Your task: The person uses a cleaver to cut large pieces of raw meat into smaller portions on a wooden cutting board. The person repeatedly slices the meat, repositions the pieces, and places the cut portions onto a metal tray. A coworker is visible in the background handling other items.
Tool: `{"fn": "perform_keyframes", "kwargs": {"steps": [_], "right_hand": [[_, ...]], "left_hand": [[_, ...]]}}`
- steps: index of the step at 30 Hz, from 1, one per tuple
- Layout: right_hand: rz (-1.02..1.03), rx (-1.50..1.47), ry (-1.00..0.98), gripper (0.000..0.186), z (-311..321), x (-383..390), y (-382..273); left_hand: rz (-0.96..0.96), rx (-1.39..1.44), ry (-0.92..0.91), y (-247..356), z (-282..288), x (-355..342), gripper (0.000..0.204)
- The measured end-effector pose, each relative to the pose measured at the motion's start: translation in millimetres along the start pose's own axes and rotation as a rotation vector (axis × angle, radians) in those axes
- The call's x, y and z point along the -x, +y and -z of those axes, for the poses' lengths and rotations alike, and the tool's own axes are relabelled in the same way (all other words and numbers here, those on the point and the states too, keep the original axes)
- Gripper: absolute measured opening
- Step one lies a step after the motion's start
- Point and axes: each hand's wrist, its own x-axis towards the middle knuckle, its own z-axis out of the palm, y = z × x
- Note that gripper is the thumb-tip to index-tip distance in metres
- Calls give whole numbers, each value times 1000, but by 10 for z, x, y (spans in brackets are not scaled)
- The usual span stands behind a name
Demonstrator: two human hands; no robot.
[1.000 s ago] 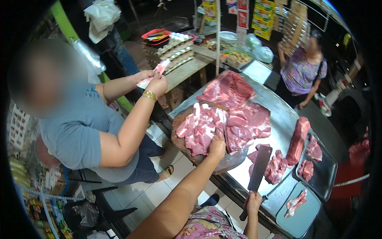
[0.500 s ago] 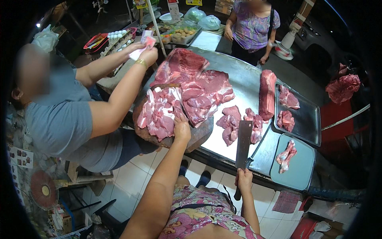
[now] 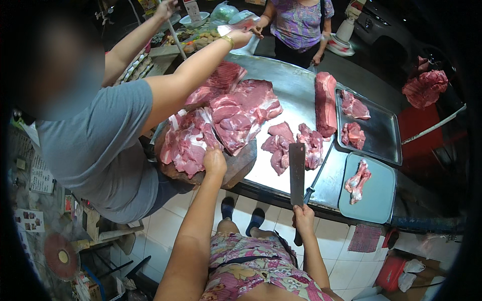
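My left hand point(image 3: 215, 161) is at the near edge of a pile of raw meat point(image 3: 185, 145), its fingers closed against a pink piece. The pile lies on a round wooden chopping board point(image 3: 240, 168). My right hand point(image 3: 304, 219) grips the handle of a cleaver point(image 3: 297, 173), its broad dark blade upright over the metal table point(image 3: 286, 75). Behind the blade lie smaller meat cuts point(image 3: 311, 145). Larger slabs of meat point(image 3: 246, 110) spread beyond the board.
A co-worker point(image 3: 110, 135) on my left reaches across the slabs with banknotes toward a person point(image 3: 301, 25) beyond the table. A long loin point(image 3: 326, 103), metal tray point(image 3: 394, 150) and blue-green tray point(image 3: 374, 213) with a bone sit right. Meat point(image 3: 424, 88) hangs far right.
The co-worker's arm has stretched out over the table, bringing the banknotes to the other person's hand. My view has shifted slightly; my hands keep their hold on meat and cleaver.
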Motion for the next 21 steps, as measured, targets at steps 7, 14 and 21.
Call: {"fn": "perform_keyframes", "kwargs": {"steps": [7,14,21], "right_hand": [[-1,59,26,20,99,36,155],[-19,23,57,23,176,-23,241],[-57,-37,47,26,92,-110,219]], "left_hand": [[-104,-54,-104,116,-98,99,25],[-202,-35,36,-11,-337,379,31],[-155,40,-43,8,-330,447,39]]}}
